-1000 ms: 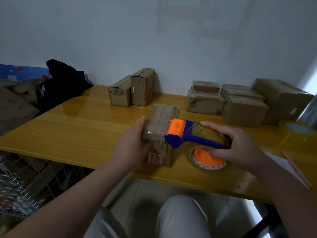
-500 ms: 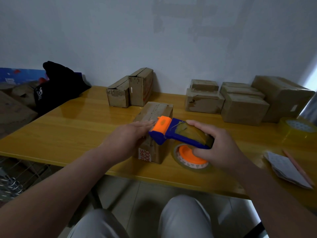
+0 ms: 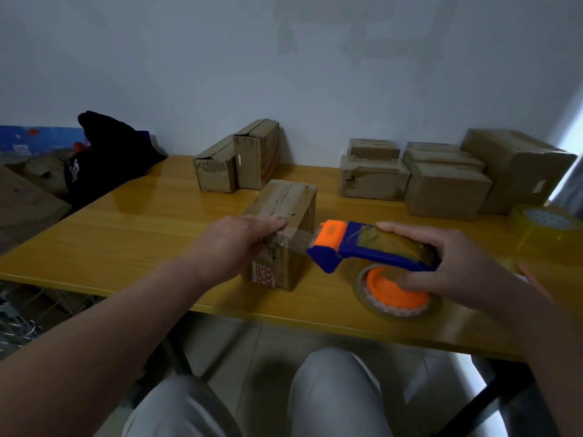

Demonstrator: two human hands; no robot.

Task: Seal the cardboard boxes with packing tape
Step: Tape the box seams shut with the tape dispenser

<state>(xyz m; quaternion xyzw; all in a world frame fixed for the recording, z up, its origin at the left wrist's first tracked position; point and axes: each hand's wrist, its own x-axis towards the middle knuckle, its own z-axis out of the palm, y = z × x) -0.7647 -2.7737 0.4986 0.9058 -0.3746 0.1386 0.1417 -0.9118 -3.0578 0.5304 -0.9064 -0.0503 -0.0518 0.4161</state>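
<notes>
While the left hand (image 3: 243, 239) lies flat on the box (image 3: 285, 198) (yellow table (image 3: 142, 222), pale wall (image 3: 220, 64)), right hand (image 3: 463, 266) grips dispenser (image 3: 356, 247).

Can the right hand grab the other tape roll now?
Probably not yet: the right hand grips the tape dispenser, so it's full. The spare tape roll sits close by on the table, nothing between them.

Dim, bluish light fills the room, with a brighter patch of daylight past the right end of the surface (image 3: 132, 234). Its glossy yellow top mirrors the cardboard boxes (image 3: 441, 190) along its back edge. Wide-angle distortion bows its near edge, and detail is soft throughout.
</notes>
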